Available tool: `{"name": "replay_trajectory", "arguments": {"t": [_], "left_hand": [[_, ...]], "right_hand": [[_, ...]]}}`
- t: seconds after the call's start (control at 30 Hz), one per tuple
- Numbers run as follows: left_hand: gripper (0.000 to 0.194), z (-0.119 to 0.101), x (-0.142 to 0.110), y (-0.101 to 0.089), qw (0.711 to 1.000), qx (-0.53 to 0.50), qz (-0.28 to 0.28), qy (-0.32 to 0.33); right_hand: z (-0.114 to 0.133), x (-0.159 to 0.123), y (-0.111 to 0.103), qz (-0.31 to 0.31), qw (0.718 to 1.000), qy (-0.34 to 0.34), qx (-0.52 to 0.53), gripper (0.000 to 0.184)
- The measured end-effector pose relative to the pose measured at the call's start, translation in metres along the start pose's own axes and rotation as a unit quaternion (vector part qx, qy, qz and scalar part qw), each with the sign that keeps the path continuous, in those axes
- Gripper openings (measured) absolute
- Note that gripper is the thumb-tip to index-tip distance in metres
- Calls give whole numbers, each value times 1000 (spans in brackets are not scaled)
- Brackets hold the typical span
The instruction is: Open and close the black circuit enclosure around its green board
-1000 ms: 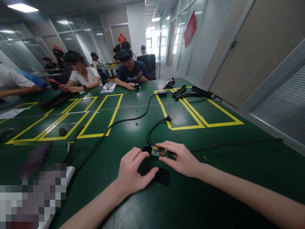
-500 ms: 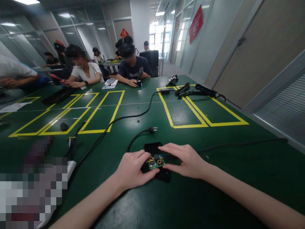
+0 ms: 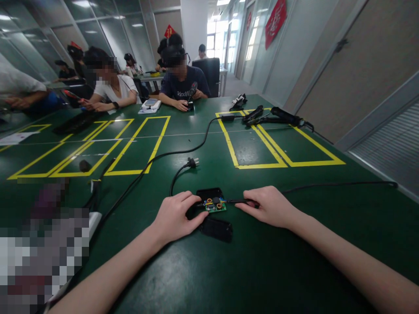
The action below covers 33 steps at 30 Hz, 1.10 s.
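A small green circuit board (image 3: 215,208) with copper-wound coils and blue and yellow wires lies in front of me. Just behind it is one black plastic case half (image 3: 209,192); the other case half (image 3: 216,230) rests nearer to me. My left hand (image 3: 176,217) is closed at the board's left end, its index finger and thumb around the black cable there, with the grip partly hidden. That side's cable ends in a plug (image 3: 192,162). On the right, my right hand (image 3: 270,207) pinches the black cord (image 3: 236,201) a little way from the board.
Yellow tape rectangles (image 3: 262,166) mark the green table (image 3: 248,274). A long black cable (image 3: 170,153) crosses it. Dark tools (image 3: 278,118) lie at the far right, a blurred white-edged object (image 3: 93,222) at the left. Co-workers sit opposite, one holding a power screwdriver (image 3: 192,90).
My right hand has moved off the board to the right and now grips the cord. More of the board and the near case half shows. The plug has shifted left and away.
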<state>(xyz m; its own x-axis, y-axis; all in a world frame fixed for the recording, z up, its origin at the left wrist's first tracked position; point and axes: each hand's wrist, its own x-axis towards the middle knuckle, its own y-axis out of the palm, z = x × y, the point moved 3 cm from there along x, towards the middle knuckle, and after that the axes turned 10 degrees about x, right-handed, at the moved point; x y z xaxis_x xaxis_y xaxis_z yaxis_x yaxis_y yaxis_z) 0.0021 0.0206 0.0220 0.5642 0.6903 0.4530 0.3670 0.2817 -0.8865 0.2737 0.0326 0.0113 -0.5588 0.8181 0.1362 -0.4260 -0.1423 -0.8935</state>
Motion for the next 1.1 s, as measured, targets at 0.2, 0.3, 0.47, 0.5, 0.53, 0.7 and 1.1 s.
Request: {"name": "replay_trajectory", "arguments": {"t": [0.2,0.3,0.47,0.5,0.53,0.7,1.1], "left_hand": [[17,0,0,1,998,-57,16,11],[18,2,0,1,995,-94,20,27],[21,4,-1,5,994,-106,15,36],[22,4,-1,5,994,-105,12,37],[22,4,-1,5,994,-104,6,38],[24,3,1,-2,991,-120,-13,50],[62,-10,3,13,997,-53,46,-22]], "right_hand": [[0,0,3,49,998,-1,-40,55],[1,0,6,64,996,-10,-62,55],[-2,3,7,63,995,16,-81,54],[-3,3,7,59,994,20,-85,53],[-3,4,7,55,994,23,-87,53],[-3,4,7,51,996,16,-72,51],[-2,4,8,51,996,-11,-78,50]]}}
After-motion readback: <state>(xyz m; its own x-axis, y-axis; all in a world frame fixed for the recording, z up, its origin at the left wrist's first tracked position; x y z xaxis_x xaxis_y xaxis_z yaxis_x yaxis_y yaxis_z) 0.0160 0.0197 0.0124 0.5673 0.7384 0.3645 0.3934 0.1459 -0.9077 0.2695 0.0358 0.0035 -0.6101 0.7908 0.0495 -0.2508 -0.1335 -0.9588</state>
